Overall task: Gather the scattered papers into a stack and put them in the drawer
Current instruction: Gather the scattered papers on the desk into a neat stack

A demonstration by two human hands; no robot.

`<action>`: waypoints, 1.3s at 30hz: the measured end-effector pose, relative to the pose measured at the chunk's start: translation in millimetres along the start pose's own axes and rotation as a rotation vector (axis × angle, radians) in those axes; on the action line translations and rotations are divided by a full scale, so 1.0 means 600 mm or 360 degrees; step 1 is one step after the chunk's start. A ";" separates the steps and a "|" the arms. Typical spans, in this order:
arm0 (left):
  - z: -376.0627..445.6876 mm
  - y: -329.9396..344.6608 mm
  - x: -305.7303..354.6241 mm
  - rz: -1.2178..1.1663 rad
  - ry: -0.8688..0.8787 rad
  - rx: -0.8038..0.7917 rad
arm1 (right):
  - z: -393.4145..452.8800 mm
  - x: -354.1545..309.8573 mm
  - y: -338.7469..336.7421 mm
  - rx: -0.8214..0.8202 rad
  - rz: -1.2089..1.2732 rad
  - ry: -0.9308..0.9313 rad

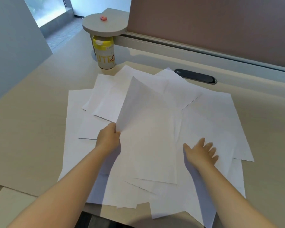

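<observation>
We see the papers (155, 129) still fanned loosely across the desk (31, 112). The left hand (108, 139) has its grip pinched on one sheet's edge; the right hand (201, 153) is spread open. Stacking has barely begun, and no drawer is visible.

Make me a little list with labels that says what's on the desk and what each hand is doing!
papers: white sheets scattered and overlapping on the desk
left hand: pinching the left edge of the top sheet, lifting it
right hand: open, fingers spread, over the sheets
bottle: yellow and white, upright beyond the papers
round shelf: above the bottle, small pink thing on it
drawer: not visible
</observation>
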State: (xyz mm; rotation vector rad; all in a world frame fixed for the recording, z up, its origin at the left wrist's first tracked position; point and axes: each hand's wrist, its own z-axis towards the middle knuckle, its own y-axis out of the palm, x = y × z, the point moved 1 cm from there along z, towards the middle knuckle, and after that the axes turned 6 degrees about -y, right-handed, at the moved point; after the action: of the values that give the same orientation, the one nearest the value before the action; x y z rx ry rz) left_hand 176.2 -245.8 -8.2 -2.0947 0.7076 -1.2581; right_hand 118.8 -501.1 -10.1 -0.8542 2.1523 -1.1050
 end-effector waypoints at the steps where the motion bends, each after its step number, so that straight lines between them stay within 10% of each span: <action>1: 0.001 0.004 0.004 0.0043 0.0020 -0.0024 | 0.002 0.002 0.003 -0.0028 0.0018 -0.0035; 7: -0.011 0.048 0.053 0.0221 0.0044 -0.0089 | 0.014 -0.012 -0.011 -0.0097 0.0391 -0.0517; 11: -0.020 0.070 0.074 0.0224 0.0004 -0.0126 | 0.028 0.021 -0.046 0.0331 0.0573 -0.0162; 19: -0.037 0.100 0.105 0.0319 0.0101 -0.0218 | 0.044 0.074 -0.080 0.0309 0.1692 0.0241; 24: -0.054 0.132 0.129 0.0274 0.0118 -0.0362 | 0.038 0.079 -0.076 -0.0035 0.1609 0.0191; 31: -0.063 0.176 0.166 0.0172 0.0248 -0.0216 | 0.062 0.166 -0.109 0.0547 0.1680 0.0239; 39: -0.078 0.160 0.209 -0.0614 0.0036 -0.0689 | 0.093 0.141 -0.127 0.0415 0.2068 -0.0008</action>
State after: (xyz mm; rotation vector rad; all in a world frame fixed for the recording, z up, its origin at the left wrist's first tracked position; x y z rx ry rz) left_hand 172.3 -408.8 14.3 -2.6727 0.6481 -1.4287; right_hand 126.8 -625.9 9.9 0.6417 1.8657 -0.6036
